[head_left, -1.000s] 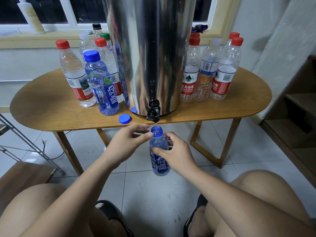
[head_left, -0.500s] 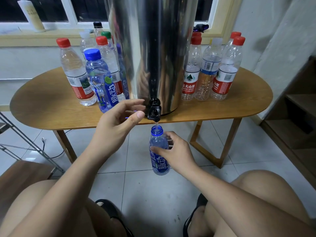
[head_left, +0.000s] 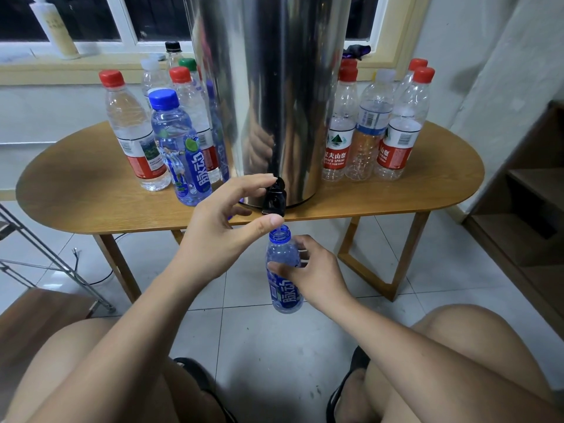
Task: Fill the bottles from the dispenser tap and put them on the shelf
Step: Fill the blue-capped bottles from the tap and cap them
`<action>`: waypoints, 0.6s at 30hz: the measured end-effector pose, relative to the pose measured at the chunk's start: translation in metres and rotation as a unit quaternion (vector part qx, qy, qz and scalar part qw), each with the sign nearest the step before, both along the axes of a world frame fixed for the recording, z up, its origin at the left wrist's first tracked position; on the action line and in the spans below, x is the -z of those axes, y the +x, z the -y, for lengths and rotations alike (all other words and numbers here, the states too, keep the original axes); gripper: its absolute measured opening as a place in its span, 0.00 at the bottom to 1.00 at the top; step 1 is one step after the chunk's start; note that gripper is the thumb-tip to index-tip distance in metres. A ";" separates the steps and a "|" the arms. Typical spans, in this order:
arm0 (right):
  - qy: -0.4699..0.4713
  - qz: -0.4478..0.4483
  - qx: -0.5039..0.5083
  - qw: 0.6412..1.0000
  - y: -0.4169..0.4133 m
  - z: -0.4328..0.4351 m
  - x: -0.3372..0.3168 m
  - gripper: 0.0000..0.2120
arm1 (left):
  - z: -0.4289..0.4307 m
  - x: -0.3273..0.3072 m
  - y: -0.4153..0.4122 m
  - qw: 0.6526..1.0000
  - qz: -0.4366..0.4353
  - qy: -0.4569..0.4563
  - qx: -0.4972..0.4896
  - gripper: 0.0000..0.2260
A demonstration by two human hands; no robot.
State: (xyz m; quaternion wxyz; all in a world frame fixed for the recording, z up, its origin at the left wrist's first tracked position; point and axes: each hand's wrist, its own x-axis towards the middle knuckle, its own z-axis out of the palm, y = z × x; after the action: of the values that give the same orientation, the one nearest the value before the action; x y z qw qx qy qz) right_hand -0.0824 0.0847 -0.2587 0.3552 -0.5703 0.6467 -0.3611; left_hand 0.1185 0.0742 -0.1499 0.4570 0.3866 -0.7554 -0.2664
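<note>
At the far left a metal rack [head_left: 45, 261] is cut off by the frame edge. On the window sill stands a cream bottle [head_left: 56, 32], its top out of view. On the left part of the wooden table [head_left: 76, 196] is a cluster of capped bottles: a red-capped clear bottle [head_left: 131, 132] in front, a blue-capped blue bottle [head_left: 180, 148] just beside it, and several more behind, half hidden by one another and by the steel dispenser [head_left: 268, 87]. The dispenser's top runs out of the frame.

The left hand [head_left: 219, 221] reaches up from the lower left, with the forearm raised and the palm turned towards the black tap [head_left: 274, 199]. Its fingers are spread wide. The forefinger tip is at the tap's top and the thumb tip lies just under the spout. Whether either one presses the tap cannot be told.

Directly below the tap, lower than the table edge and above the floor tiles, the uncapped blue bottle [head_left: 283, 270] is held upright with its mouth under the spout. The right hand [head_left: 314, 276] grips it from the right, the thumb across the label and the fingers curled round the far side, mostly hidden.

Right of the dispenser stands a group of clear bottles [head_left: 369, 126] with red and white caps. A wooden shelf [head_left: 534, 193] is cut off at the right edge.
</note>
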 end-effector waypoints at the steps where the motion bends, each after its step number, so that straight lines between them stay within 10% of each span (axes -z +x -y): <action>1: -0.001 0.001 0.000 1.000 0.000 0.000 0.000 0.29 | 0.001 0.000 0.000 1.000 0.001 -0.004 0.001 0.23; 18: -0.005 0.008 -0.003 1.000 0.001 0.000 0.001 0.28 | 0.009 0.005 -0.001 0.998 0.027 -0.060 -0.016 0.20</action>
State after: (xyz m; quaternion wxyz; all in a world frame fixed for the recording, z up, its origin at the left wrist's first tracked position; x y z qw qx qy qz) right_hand -0.0814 0.0845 -0.2595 0.3591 -0.5708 0.6403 -0.3678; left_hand 0.1175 0.0657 -0.1547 0.4635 0.3774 -0.7757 -0.2026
